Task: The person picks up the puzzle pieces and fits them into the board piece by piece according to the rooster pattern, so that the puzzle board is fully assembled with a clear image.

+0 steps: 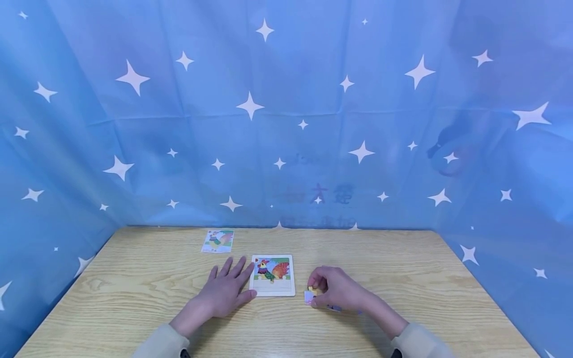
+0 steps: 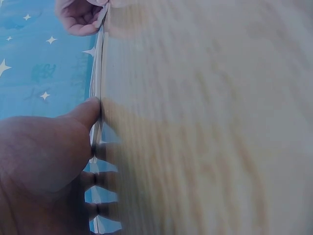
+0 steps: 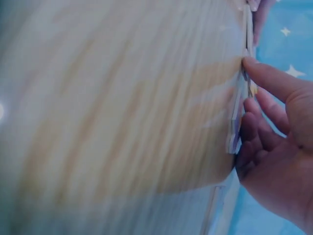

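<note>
A white-framed jigsaw board (image 1: 272, 289) lies flat on the table, showing a partly assembled rooster picture; its bottom strip is blank. Spread out beside it, my left hand (image 1: 225, 293) rests on the table, with the thumb and a fingertip at the board's left edge. To the right of the board, my right hand (image 1: 341, 291) pinches a jigsaw piece (image 1: 309, 297) with yellow and pale lilac parts, low at the tabletop. Other dark blue jigsaw pieces (image 1: 334, 308) show partly from under that hand. In the right wrist view the thumb and fingers meet thin pieces (image 3: 235, 125) edge-on.
A rooster picture card (image 1: 218, 241) lies at the back left of the wooden table (image 1: 367, 248). Behind the table's far edge hangs a blue curtain (image 1: 304, 74) with white stars, which also runs along both sides.
</note>
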A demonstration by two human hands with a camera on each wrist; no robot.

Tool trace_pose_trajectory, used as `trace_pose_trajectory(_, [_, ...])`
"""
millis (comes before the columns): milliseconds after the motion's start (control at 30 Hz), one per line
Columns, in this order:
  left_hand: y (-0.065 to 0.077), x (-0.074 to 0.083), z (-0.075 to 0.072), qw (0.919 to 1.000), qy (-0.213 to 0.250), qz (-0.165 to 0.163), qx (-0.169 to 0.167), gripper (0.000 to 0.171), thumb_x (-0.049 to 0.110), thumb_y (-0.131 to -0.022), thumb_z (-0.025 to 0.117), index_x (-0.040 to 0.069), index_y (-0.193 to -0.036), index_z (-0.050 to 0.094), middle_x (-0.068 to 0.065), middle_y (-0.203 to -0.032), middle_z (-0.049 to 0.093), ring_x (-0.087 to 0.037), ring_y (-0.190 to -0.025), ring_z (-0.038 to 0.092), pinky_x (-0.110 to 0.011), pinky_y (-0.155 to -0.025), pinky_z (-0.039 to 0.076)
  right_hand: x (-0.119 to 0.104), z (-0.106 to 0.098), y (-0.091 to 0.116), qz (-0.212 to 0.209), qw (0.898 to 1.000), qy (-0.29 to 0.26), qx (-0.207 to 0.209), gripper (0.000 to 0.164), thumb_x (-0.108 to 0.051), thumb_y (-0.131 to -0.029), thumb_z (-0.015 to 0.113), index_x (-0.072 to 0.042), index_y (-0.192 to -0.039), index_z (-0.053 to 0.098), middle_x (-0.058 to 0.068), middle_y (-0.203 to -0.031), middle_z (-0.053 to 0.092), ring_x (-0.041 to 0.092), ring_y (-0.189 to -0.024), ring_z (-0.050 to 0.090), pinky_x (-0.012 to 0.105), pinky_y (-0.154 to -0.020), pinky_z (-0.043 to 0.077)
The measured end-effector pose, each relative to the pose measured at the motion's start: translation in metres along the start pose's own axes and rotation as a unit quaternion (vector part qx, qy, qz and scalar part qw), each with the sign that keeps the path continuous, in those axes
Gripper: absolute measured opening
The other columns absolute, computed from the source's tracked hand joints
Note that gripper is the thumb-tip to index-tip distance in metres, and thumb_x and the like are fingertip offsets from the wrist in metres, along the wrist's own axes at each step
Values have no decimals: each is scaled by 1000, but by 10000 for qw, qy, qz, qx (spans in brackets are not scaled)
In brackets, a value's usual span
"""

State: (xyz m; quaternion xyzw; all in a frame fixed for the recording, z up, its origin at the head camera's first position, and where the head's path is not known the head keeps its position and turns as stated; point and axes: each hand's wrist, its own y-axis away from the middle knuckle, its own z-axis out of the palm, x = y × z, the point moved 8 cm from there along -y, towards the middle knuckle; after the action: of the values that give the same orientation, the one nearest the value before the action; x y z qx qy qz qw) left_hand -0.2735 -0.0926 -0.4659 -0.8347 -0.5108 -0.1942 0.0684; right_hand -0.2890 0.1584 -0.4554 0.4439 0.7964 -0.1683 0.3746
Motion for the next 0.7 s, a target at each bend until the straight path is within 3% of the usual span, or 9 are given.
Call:
trace_pose_trajectory(167, [-1,0,0,9999,-21,110,50,72,54,-107,45,7,-161,34,-21,-167,23,-52,-151,13,-76,-112,14,-1,-1,-4,-12,9993,-370,-75,21,-4,-85,83,-9,-98,67,1,-87,63,16,-76,58,27,-66,50])
trace_pose_trajectory(433, [0,0,-1,9999,-82,-125,-5,70,51,-107,49,10,-161,35,-17,-167,24,-48,-152,14,-74,-113,16,-16,-4,-13,-111,9976,-684,-79,10,0,-91,74,-6,-97,69,3,-84,67,20,-75,63,28,-65,51])
trace_pose_trajectory(700, [1,2,-3,9998,-100,-148,18,70,50,-106,50,10,-161,35,-17,-167,25,-48,-152,15,-73,-113,16,-35,4,-36,-234,9962,-805,251,10,-3,-93,76,-6,-101,70,2,-85,68,19,-80,64,27,-64,50])
